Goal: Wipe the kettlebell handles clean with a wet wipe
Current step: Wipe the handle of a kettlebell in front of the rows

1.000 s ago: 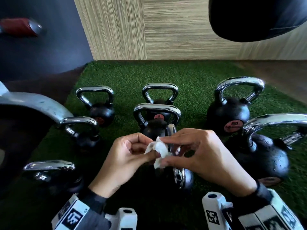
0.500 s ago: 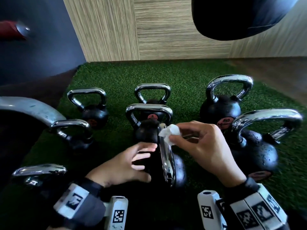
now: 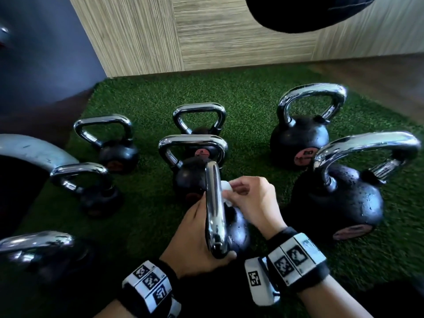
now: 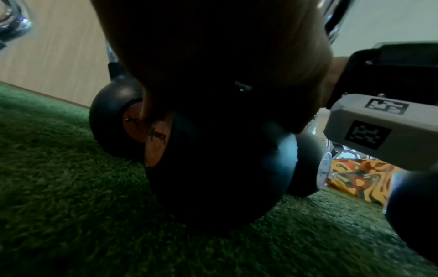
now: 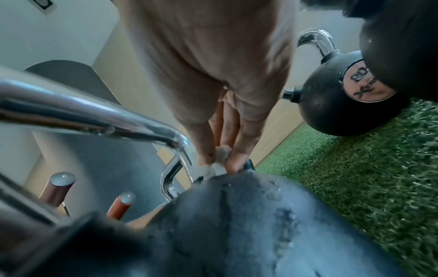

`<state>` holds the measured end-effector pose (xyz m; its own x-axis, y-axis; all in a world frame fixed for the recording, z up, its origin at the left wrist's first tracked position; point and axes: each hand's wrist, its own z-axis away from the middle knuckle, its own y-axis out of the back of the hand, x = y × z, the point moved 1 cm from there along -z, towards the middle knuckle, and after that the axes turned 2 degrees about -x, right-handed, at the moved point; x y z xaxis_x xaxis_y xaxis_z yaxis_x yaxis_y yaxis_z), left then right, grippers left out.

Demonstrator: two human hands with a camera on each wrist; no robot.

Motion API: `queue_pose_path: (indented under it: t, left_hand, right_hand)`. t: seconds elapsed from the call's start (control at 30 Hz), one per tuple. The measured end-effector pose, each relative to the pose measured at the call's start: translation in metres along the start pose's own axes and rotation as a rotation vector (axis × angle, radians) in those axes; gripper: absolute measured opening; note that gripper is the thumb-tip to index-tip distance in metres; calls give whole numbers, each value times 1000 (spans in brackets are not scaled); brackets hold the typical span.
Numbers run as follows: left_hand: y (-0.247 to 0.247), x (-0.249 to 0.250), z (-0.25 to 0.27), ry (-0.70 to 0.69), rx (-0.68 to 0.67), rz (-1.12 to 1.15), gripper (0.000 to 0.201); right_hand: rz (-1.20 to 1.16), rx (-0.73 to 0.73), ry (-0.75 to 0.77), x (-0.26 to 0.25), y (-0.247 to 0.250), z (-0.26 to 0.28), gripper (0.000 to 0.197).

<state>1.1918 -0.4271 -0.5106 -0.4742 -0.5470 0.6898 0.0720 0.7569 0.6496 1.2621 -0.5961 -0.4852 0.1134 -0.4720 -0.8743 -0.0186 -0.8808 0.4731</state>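
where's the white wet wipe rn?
Head view, centre: the white wet wipe is pinched in the right hand, pressed against the right side of the nearest kettlebell's chrome handle.

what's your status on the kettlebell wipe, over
Left hand steadies the near kettlebell. Right hand pinches the wet wipe against its chrome handle. Nothing in the way.

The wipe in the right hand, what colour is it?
White; the wet wipe shows best in the right wrist view.
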Motion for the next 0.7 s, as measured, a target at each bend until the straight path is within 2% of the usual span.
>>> queue_pose_path:
  t: [0.07, 0.2, 0.3, 0.37, 0.53, 0.6, 0.7]
  left_hand:
    - [8, -3, -1, -12, -28, -5, 115]
    - [22, -26, 0, 94, -152, 109, 107]
    - [23, -31, -1, 145, -201, 143, 103]
    - [22, -28, 0, 151, -205, 125, 104]
    - [23, -27, -1, 153, -213, 71, 108]
    - [21, -26, 0, 145, -205, 69, 108]
    - [21, -20, 1, 104, -161, 61, 113]
  right_hand:
    - [-14, -6, -4, 1, -7, -1, 9]
    - [-6, 22, 49, -1, -6, -7, 9]
    - [-3, 102, 105, -3, -2, -12, 14]
    - [-31, 117, 109, -1, -1, -12, 17]
    - [3, 27, 59, 4, -2, -12, 14]
    - [-10, 78, 125, -7, 1, -12, 12]
    - [-22, 198, 261, -23, 6, -3, 23]
